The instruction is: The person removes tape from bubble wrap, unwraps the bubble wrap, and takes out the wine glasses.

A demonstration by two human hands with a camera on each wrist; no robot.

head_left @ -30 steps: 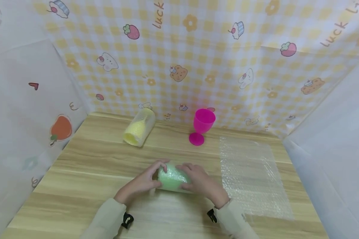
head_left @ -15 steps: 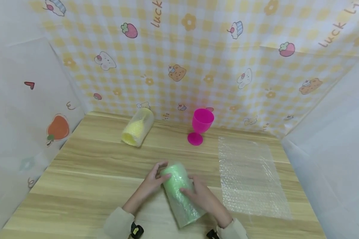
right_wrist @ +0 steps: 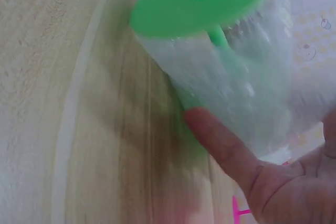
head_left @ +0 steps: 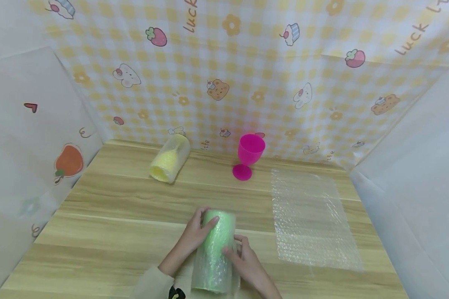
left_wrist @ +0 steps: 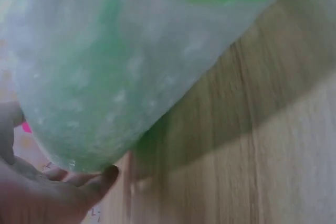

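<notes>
A green goblet rolled in clear bubble wrap (head_left: pixel 217 253) lies lengthwise toward me at the front middle of the table. Its round green foot (right_wrist: pixel 199 3) shows at one end in the right wrist view. My left hand (head_left: pixel 194 232) holds the far left part, thumb on top and fingers around the side. On the right, my right hand (head_left: pixel 247 259) grips the roll with its thumb over the wrap and fingers at the side. The fingers' undersides are hidden by the roll in the head view.
A yellow goblet in bubble wrap (head_left: pixel 170 160) lies at the back left. An unwrapped pink goblet (head_left: pixel 250 149) stands upright near the back. A flat bubble wrap sheet (head_left: pixel 314 220) covers part of the right side. A patterned cloth (head_left: pixel 262 70) hangs behind the table.
The wrapped green goblet has turned from lying crosswise to pointing toward me, and sits nearer the front. Both hands have shifted with it, still holding it.
</notes>
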